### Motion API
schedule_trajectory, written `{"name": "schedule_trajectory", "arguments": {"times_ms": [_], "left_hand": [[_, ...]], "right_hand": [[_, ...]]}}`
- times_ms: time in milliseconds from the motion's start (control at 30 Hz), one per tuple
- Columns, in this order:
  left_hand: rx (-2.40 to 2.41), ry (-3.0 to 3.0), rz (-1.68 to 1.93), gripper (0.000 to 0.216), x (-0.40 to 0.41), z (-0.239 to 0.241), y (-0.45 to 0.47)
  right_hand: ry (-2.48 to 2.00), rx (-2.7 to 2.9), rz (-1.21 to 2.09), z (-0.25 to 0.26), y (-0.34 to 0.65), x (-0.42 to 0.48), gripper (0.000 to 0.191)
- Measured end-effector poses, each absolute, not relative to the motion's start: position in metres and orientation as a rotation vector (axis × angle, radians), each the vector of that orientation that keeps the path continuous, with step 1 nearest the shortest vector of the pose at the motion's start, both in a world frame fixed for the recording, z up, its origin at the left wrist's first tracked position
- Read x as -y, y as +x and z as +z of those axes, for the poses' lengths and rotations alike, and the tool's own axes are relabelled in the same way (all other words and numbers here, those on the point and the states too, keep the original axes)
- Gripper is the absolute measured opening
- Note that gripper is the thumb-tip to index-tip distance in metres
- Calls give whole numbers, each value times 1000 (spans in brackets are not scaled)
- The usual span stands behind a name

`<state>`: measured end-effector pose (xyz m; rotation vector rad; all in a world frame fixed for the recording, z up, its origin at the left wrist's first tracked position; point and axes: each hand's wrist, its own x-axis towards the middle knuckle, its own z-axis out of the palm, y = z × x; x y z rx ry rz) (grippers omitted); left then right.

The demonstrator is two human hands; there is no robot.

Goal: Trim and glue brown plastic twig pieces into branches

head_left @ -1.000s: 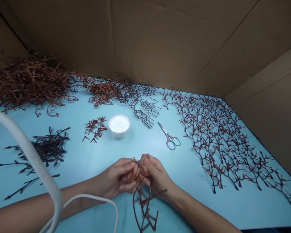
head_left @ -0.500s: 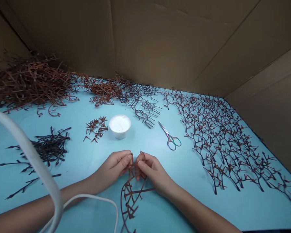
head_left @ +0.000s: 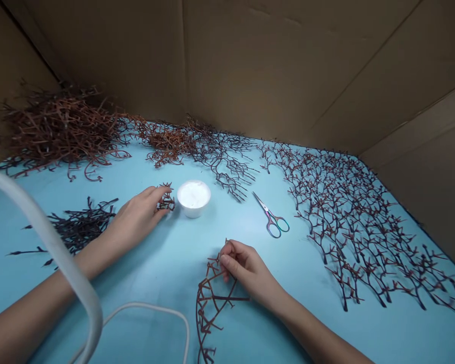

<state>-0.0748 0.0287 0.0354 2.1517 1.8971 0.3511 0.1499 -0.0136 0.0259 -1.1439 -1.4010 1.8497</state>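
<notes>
My right hand point(head_left: 246, 265) is closed, thumb and fingers pinching the upper end of a brown twig-like branch piece point(head_left: 208, 298). That branch piece hangs down toward the front in a net of thin stems and short offshoots. At the left, my left hand point(head_left: 140, 215) is over the small brown forked pieces point(head_left: 167, 197), thumb and forefinger spread around them. Whether it touches any is unclear, and part of the heap is hidden by the hand. Just right of those fingers stands a white cup point(head_left: 193, 199) filled with something white.
Scissors point(head_left: 271, 215) lie right of the cup. Dark twigs point(head_left: 79, 225) are partly under my left forearm. A brown tangle point(head_left: 64, 129) rises at the back left; branched pieces point(head_left: 345, 212) cover the right side. A white curved tube point(head_left: 45, 237) and cable cross the left foreground.
My left hand has let go of the branch piece and moved left and away from me to the small forked pieces. My right hand still holds the branch piece. The view has shifted slightly.
</notes>
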Motion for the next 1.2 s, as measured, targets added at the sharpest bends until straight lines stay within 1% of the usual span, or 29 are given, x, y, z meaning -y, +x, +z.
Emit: {"name": "schedule_trajectory", "arguments": {"times_ms": [100, 200, 333, 467, 533, 700, 800, 900, 967, 1067, 1133, 1200], "left_hand": [[-1945, 2194, 336, 31, -28, 35, -78], [-1918, 2185, 366, 26, -21, 44, -73], [-1447, 1961, 528, 28, -3, 58, -44], [-1012, 1622, 443, 19, 14, 46, -10], [-923, 1550, 438, 17, 19, 35, -2], [-978, 1504, 613, 20, 26, 23, 5], [-1044, 1525, 686, 18, 30, 23, 8], [-1133, 1536, 676, 14, 31, 20, 9], [-1162, 1582, 665, 12, 30, 18, 8], [-1157, 1673, 690, 14, 29, 18, 6], [-1124, 1570, 716, 19, 31, 20, 6], [-1047, 1274, 731, 23, 33, 22, 8]], "right_hand": [[-1149, 1549, 1789, 26, 150, 15, 28], [-1146, 1634, 1715, 25, 152, 16, 24], [-1171, 1595, 1667, 25, 152, 15, 22], [-1173, 1638, 1600, 27, 150, 16, 20], [-1152, 1638, 1565, 26, 150, 16, 24], [-1164, 1595, 1590, 13, 148, 18, 36], [-1179, 1782, 1569, 11, 146, 21, 35], [-1124, 1948, 1506, 15, 144, 23, 35], [-1058, 1984, 1457, 17, 142, 23, 35], [-1007, 1949, 1376, 15, 142, 22, 33], [-968, 1931, 1321, 12, 142, 22, 31], [-863, 1923, 1292, 11, 142, 24, 31]]}}
